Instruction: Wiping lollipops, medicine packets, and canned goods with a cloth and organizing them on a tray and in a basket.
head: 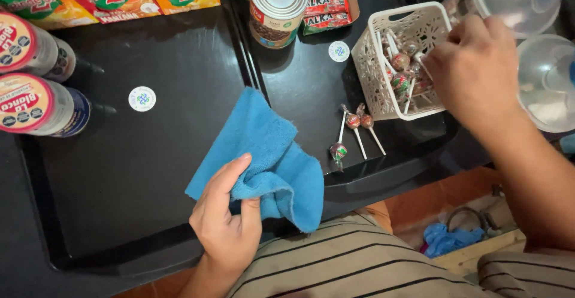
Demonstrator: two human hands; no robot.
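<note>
The right hand (pixel 473 64), at the upper right of the frame, reaches into the white perforated plastic basket (pixel 383 94); its fingers (pixel 440 55) curl onto the wrapped lollipops (pixel 400 73) inside, though whether one is actually gripped cannot be told. Three loose lollipops (pixel 353 131) lie on the black counter (pixel 150 154) just left of and below the basket, sticks pointing roughly downward. The left hand (pixel 227 220), lower centre, clutches a folded blue microfibre cloth (pixel 263 154).
</note>
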